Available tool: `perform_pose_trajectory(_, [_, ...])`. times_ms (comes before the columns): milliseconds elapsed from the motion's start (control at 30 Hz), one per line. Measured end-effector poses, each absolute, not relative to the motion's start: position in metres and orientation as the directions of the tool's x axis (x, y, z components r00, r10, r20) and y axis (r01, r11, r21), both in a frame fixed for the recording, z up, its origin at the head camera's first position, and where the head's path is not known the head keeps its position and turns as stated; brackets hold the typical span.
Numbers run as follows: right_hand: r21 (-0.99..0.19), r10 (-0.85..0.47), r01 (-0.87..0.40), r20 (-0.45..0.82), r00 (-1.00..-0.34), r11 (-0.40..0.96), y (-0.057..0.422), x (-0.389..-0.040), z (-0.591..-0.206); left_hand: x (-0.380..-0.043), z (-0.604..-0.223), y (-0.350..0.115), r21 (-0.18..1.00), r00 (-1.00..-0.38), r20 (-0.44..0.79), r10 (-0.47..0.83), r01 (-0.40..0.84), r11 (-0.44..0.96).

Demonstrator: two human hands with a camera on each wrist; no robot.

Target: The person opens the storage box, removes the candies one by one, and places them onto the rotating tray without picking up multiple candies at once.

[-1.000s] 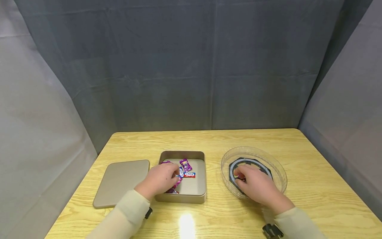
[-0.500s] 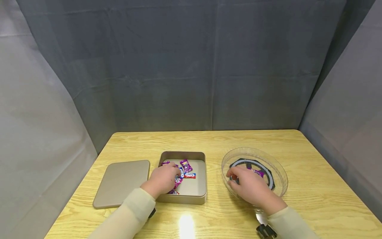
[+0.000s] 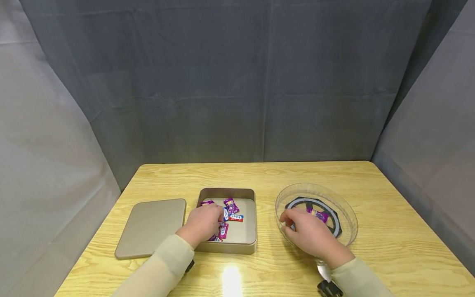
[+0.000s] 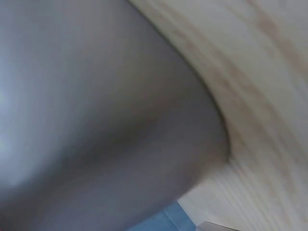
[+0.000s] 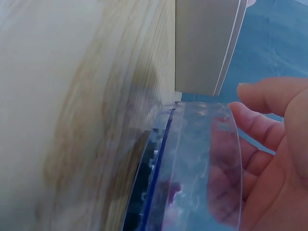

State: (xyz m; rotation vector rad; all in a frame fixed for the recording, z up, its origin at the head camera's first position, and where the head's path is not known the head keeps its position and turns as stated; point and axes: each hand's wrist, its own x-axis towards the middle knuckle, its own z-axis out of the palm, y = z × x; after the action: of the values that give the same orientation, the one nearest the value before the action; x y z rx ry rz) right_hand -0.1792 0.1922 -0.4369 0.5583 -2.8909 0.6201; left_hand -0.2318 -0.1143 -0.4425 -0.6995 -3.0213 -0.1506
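My left hand reaches down into the open square metal tin, among several wrapped sweets. Its fingertips are hidden behind the hand, so I cannot tell whether they pinch a sweet. A purple sweet, a red and blue one and a pink one show to the right of that hand. Over the near left part of a round clear dish is my right hand, thumb and fingers apart with nothing between them. In the dish a purple sweet lies on a dark patterned base.
The tin's flat lid lies on the wooden table, left of the tin. A dark cloth hangs behind the table, and pale cloths stand at both sides.
My right hand has let go of the purple sweet in the dish and shifted left. My left hand has moved slightly right within the tin, and the pink sweet there has shifted.
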Motion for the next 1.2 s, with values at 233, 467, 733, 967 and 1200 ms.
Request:
perform_pose_trajectory(233, [-0.394,-0.326,-0.383,0.207,-0.923,0.836,0.19,-0.18,-0.436,-0.228,-0.435,-0.115,0.147,-0.888,0.157,0.431,0.453,0.879])
perform_pose_trajectory(467, [-0.471,-0.335,-0.393,0.206,-0.919,0.79,0.184,-0.177,-0.429,-0.218,-0.418,-0.108,0.247,-0.881,0.205,0.427,0.469,0.848])
perform_pose_trajectory(733, [-0.551,-0.349,-0.428,0.248,-0.904,0.717,0.168,-0.169,-0.415,-0.202,-0.405,-0.089,0.404,-0.814,0.287,0.504,0.58,0.707])
perform_pose_trajectory(967, [-0.542,-0.402,-0.499,0.296,-0.866,0.676,0.154,-0.162,-0.412,-0.191,-0.41,-0.073,0.44,-0.782,0.281,0.557,0.62,0.649])
perform_pose_trajectory(1200, [-0.568,-0.431,-0.533,0.317,-0.845,0.627,0.147,-0.16,-0.412,-0.186,-0.41,-0.063,0.438,-0.769,0.3,0.564,0.637,0.635])
